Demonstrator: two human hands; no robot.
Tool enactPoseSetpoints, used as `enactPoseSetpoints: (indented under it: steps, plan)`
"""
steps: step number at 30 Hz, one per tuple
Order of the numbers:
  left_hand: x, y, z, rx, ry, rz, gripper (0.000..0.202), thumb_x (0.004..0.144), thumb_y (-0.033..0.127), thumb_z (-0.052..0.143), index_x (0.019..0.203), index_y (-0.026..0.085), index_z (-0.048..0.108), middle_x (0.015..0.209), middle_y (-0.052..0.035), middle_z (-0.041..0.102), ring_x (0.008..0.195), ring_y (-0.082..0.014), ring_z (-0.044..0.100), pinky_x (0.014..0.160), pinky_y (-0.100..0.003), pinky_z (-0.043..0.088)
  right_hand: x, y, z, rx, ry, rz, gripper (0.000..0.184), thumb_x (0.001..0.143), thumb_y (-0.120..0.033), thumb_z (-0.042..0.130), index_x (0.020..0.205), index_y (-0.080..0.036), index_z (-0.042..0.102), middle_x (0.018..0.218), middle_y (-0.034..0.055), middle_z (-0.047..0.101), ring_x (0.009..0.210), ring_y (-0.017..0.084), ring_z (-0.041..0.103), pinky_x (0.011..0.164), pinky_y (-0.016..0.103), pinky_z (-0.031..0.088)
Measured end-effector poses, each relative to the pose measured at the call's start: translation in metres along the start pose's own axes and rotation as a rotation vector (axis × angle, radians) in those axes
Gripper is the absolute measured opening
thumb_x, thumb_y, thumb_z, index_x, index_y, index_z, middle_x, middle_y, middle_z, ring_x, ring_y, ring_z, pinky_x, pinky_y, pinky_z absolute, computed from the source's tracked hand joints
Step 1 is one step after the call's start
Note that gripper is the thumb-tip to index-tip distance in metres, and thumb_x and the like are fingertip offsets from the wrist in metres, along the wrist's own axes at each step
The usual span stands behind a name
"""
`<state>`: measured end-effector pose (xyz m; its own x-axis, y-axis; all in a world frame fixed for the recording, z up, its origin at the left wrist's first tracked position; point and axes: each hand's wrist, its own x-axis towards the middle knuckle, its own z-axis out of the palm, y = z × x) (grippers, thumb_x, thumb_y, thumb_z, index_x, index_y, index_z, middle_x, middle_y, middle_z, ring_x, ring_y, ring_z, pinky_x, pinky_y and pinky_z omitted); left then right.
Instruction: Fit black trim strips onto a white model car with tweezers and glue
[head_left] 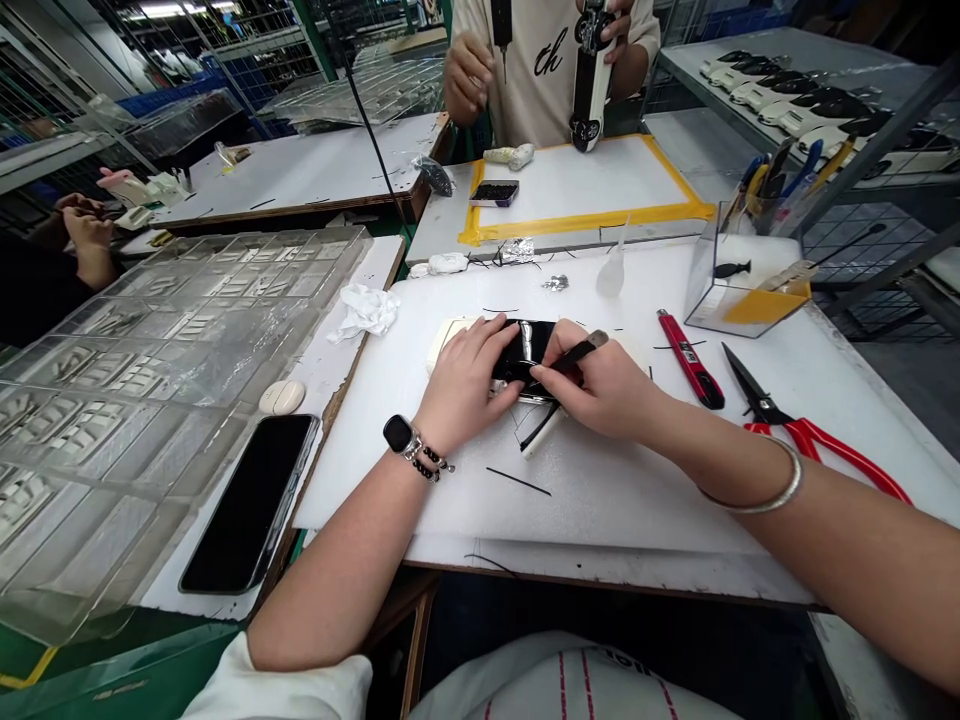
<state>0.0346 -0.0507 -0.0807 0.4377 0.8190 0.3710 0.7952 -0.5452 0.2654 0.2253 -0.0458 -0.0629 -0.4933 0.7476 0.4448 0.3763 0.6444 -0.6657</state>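
Observation:
A model car with a glossy black top and a cream-white body lies on the white foam sheet in front of me, partly covered by both hands. My left hand steadies it, fingers stretched over the black top and thumb along the near side. Pinched in my right hand is a slim black tool, perhaps tweezers; its tip meets the car's black surface close to my left fingers. Below the right hand rests a small white and black strip. A thin black strip lies nearer to me.
Right: a red utility knife, red-handled scissors and a clear tool holder. Left: a phone, a round white case, crumpled tissue and a compartment tray. Across, a co-worker holds a car and a driver.

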Motion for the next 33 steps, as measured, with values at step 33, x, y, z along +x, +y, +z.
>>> enactPoseSetpoints:
  steps: [33]
  plan:
    - [0.0004, 0.0008, -0.0007, -0.009, -0.004, -0.003, 0.056, 0.079, 0.026, 0.059, 0.132, 0.017, 0.041, 0.142, -0.0131, 0.043, 0.133, -0.0290, 0.039, 0.110, -0.049, 0.033, 0.0019, -0.0032, 0.0027, -0.008, -0.004, 0.047, 0.013, 0.080, -0.020, 0.047, 0.074, -0.021, 0.036, 0.064, -0.0006, 0.048, 0.057, 0.013, 0.041, 0.053, 0.026, 0.033]
